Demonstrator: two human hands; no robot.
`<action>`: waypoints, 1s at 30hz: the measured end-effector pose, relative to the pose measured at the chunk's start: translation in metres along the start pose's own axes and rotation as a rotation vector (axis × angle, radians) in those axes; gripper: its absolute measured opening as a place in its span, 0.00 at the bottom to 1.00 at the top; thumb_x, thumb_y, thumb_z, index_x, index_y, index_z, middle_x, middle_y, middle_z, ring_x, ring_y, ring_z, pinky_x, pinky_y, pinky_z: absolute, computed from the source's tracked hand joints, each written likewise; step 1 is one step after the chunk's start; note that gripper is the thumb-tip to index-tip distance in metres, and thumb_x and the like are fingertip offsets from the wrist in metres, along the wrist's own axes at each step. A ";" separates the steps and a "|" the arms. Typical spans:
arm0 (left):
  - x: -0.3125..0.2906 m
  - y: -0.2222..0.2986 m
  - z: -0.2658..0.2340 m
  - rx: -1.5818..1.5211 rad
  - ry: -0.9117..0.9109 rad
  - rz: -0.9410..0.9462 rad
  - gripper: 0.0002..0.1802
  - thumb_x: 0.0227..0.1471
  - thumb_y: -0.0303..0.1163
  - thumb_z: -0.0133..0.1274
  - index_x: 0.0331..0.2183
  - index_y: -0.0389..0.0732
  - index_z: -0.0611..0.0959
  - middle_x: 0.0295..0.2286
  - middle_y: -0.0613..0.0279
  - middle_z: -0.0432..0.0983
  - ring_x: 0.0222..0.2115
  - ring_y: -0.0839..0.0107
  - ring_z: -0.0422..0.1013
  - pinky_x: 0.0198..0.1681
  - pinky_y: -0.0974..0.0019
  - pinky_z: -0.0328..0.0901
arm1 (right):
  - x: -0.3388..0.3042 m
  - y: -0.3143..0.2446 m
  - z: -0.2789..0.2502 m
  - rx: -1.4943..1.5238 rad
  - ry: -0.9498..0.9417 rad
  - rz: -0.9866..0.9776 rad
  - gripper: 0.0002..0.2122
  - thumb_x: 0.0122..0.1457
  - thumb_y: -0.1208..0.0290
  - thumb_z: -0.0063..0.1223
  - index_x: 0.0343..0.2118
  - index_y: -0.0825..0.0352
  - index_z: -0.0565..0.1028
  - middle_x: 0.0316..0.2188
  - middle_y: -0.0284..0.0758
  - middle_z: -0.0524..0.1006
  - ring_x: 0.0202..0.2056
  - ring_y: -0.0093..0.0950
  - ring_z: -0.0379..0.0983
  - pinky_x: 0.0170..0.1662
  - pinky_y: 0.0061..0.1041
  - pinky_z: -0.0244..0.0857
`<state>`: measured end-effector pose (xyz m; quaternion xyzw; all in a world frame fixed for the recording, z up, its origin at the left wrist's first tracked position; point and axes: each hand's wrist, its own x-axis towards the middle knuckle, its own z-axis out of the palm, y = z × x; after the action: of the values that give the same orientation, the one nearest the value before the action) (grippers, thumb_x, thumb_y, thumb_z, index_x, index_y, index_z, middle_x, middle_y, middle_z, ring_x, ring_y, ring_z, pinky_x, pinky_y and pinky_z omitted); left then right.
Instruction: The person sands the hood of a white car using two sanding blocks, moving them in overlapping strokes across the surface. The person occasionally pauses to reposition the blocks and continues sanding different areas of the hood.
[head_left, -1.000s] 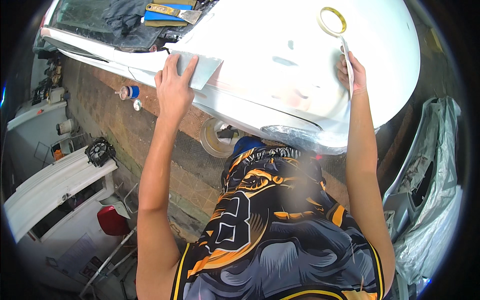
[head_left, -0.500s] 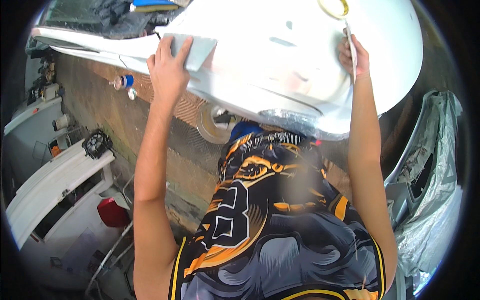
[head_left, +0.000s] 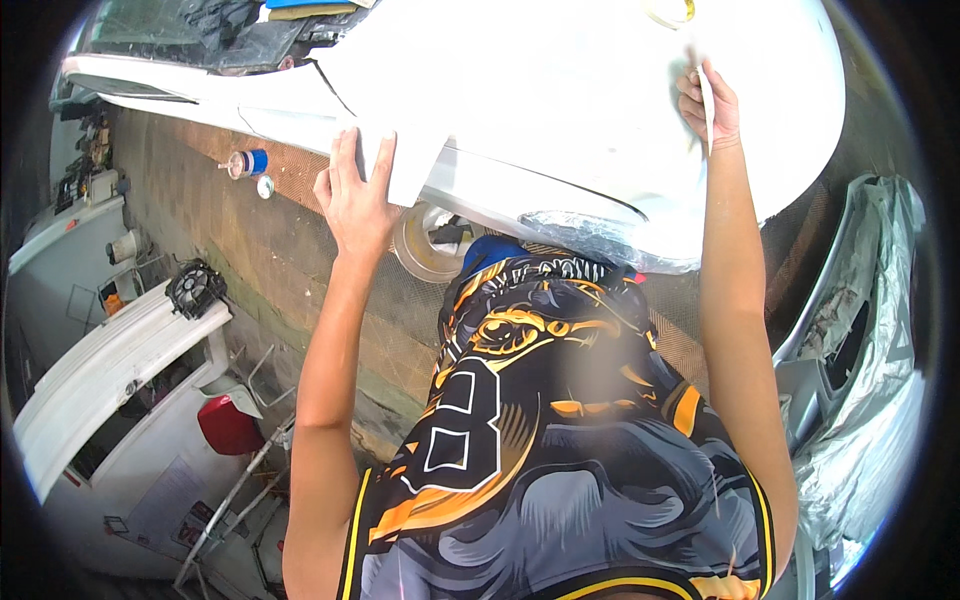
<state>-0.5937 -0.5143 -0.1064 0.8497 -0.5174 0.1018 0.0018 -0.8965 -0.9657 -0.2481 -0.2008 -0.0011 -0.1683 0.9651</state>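
Observation:
My left hand (head_left: pixel 358 205) holds a flat, pale sheet (head_left: pixel 415 168) at the near edge of a white car body (head_left: pixel 540 90). Two of its fingers lie apart over the sheet; its exact material cannot be made out. Farther right, my right hand (head_left: pixel 715 112) is closed around a thin whitish strip (head_left: pixel 707 95), held upright above the bonnet. Just beyond that hand, a yellow ring-shaped thing (head_left: pixel 672 12) rests on the car, partly cut off by glare. Clear film (head_left: pixel 580 228) covers the headlight area below.
A round tub (head_left: pixel 425 262) stands on the floor under the car's edge, with a blue-banded can (head_left: pixel 248 163) farther left. A white car panel (head_left: pixel 110 365), a black fan (head_left: pixel 195 287) and a red lamp (head_left: pixel 230 425) are at left. Silvery sheeting (head_left: pixel 875 380) drapes a part at right.
My left hand has come nearer and a little right, carrying the sheet down to the car's edge. My right hand stays near the same place; its strip looks shorter and apart from the yellow ring.

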 end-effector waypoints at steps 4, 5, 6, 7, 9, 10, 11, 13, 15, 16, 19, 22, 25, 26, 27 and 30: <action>0.032 -0.005 -0.015 0.014 0.048 0.061 0.45 0.45 0.19 0.58 0.64 0.64 0.75 0.63 0.50 0.64 0.66 0.51 0.60 0.62 0.45 0.56 | 0.004 0.008 0.023 -0.086 0.194 -0.051 0.16 0.74 0.60 0.48 0.44 0.73 0.75 0.26 0.34 0.73 0.20 0.16 0.61 0.17 0.12 0.57; 0.041 -0.007 -0.018 0.030 0.064 0.078 0.44 0.45 0.19 0.57 0.63 0.64 0.76 0.62 0.49 0.65 0.65 0.51 0.61 0.61 0.45 0.56 | 0.005 0.010 0.033 -0.125 0.292 -0.076 0.19 0.73 0.58 0.50 0.37 0.74 0.79 0.24 0.35 0.72 0.15 0.14 0.59 0.16 0.11 0.56; 0.050 -0.010 -0.022 0.046 0.079 0.095 0.43 0.45 0.18 0.56 0.62 0.64 0.77 0.61 0.48 0.66 0.65 0.51 0.62 0.61 0.46 0.57 | 0.006 0.009 0.027 -0.095 0.209 -0.057 0.16 0.74 0.60 0.48 0.44 0.73 0.76 0.26 0.34 0.73 0.20 0.16 0.61 0.17 0.12 0.57; 0.062 -0.009 -0.022 0.035 0.074 0.103 0.43 0.45 0.18 0.56 0.62 0.64 0.77 0.60 0.48 0.66 0.64 0.51 0.62 0.60 0.45 0.57 | 0.001 0.004 0.015 -0.070 0.136 -0.050 0.15 0.75 0.63 0.46 0.51 0.71 0.72 0.29 0.33 0.74 0.24 0.18 0.64 0.18 0.13 0.58; 0.076 -0.010 -0.025 0.023 0.050 0.109 0.43 0.45 0.18 0.56 0.61 0.63 0.78 0.59 0.48 0.67 0.63 0.52 0.64 0.60 0.45 0.57 | -0.001 0.002 0.004 -0.035 0.058 -0.031 0.16 0.75 0.65 0.44 0.58 0.70 0.69 0.32 0.33 0.75 0.29 0.20 0.66 0.19 0.15 0.60; 0.080 -0.008 -0.028 0.020 0.034 0.089 0.42 0.46 0.18 0.56 0.61 0.64 0.78 0.59 0.49 0.67 0.62 0.53 0.65 0.60 0.45 0.58 | 0.000 0.002 0.004 -0.029 0.053 -0.024 0.16 0.75 0.65 0.44 0.58 0.70 0.69 0.32 0.33 0.75 0.29 0.20 0.66 0.19 0.15 0.60; 0.082 -0.008 -0.028 0.027 0.028 0.095 0.42 0.46 0.18 0.56 0.61 0.65 0.78 0.59 0.49 0.67 0.62 0.53 0.65 0.60 0.45 0.58 | -0.001 0.004 0.004 -0.034 0.062 -0.025 0.16 0.75 0.65 0.44 0.57 0.70 0.69 0.32 0.33 0.75 0.29 0.20 0.66 0.19 0.15 0.60; 0.088 -0.012 -0.027 0.040 0.018 0.108 0.42 0.47 0.18 0.55 0.61 0.65 0.78 0.59 0.50 0.67 0.62 0.54 0.65 0.60 0.45 0.58 | -0.002 0.005 0.006 -0.059 0.096 -0.036 0.16 0.75 0.65 0.44 0.57 0.70 0.70 0.32 0.33 0.76 0.30 0.20 0.67 0.19 0.15 0.60; 0.091 -0.016 -0.023 0.050 0.007 0.112 0.45 0.46 0.15 0.54 0.62 0.66 0.77 0.60 0.51 0.67 0.62 0.55 0.66 0.61 0.46 0.58 | -0.004 0.003 0.009 -0.092 0.113 -0.047 0.16 0.75 0.65 0.44 0.57 0.70 0.70 0.32 0.33 0.77 0.30 0.20 0.67 0.20 0.15 0.60; 0.090 -0.017 -0.022 0.059 0.000 0.108 0.47 0.45 0.14 0.53 0.63 0.67 0.77 0.61 0.51 0.66 0.62 0.55 0.66 0.61 0.46 0.58 | -0.001 0.004 0.011 -0.103 0.101 -0.043 0.16 0.75 0.65 0.44 0.57 0.70 0.70 0.32 0.33 0.77 0.30 0.20 0.67 0.20 0.14 0.60; 0.087 -0.020 -0.023 0.101 -0.010 0.096 0.46 0.45 0.14 0.53 0.62 0.67 0.77 0.61 0.51 0.67 0.62 0.56 0.66 0.62 0.45 0.58 | 0.007 0.012 0.032 -0.185 0.305 -0.090 0.16 0.72 0.59 0.50 0.45 0.71 0.75 0.26 0.34 0.76 0.20 0.17 0.66 0.17 0.13 0.60; 0.092 -0.024 -0.017 0.098 -0.018 0.143 0.41 0.47 0.18 0.56 0.61 0.65 0.79 0.59 0.49 0.67 0.63 0.55 0.64 0.58 0.44 0.58 | 0.003 0.011 0.033 -0.179 0.352 -0.102 0.18 0.71 0.57 0.53 0.40 0.73 0.78 0.25 0.35 0.75 0.14 0.16 0.65 0.16 0.12 0.59; 0.084 -0.019 -0.014 0.027 -0.023 0.109 0.43 0.45 0.17 0.56 0.61 0.65 0.78 0.60 0.49 0.66 0.64 0.56 0.63 0.58 0.44 0.58 | 0.002 0.005 0.022 -0.117 0.221 -0.054 0.18 0.72 0.58 0.51 0.41 0.73 0.78 0.27 0.36 0.76 0.17 0.16 0.67 0.17 0.11 0.60; 0.079 -0.018 -0.012 0.030 -0.014 0.098 0.44 0.45 0.17 0.56 0.61 0.65 0.78 0.61 0.50 0.66 0.64 0.55 0.64 0.58 0.46 0.58 | 0.002 0.003 0.019 -0.098 0.173 -0.036 0.18 0.72 0.59 0.51 0.41 0.73 0.78 0.28 0.36 0.77 0.19 0.17 0.68 0.18 0.11 0.60; 0.072 -0.017 -0.009 0.033 -0.005 0.088 0.44 0.45 0.16 0.56 0.62 0.65 0.78 0.61 0.50 0.65 0.63 0.55 0.65 0.58 0.47 0.58 | 0.001 0.001 0.012 -0.084 0.163 -0.048 0.15 0.73 0.61 0.49 0.47 0.72 0.75 0.29 0.35 0.76 0.22 0.18 0.68 0.18 0.12 0.60; 0.049 -0.013 0.005 0.014 0.037 0.071 0.44 0.44 0.17 0.57 0.62 0.64 0.77 0.63 0.49 0.63 0.65 0.52 0.62 0.59 0.45 0.58 | -0.005 -0.002 0.000 -0.058 0.133 -0.083 0.15 0.75 0.66 0.46 0.58 0.69 0.67 0.32 0.32 0.76 0.29 0.20 0.67 0.19 0.14 0.61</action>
<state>-0.5598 -0.5517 -0.1010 0.8288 -0.5462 0.1210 0.0020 -0.9020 -0.9659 -0.2481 -0.2170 0.0595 -0.2211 0.9489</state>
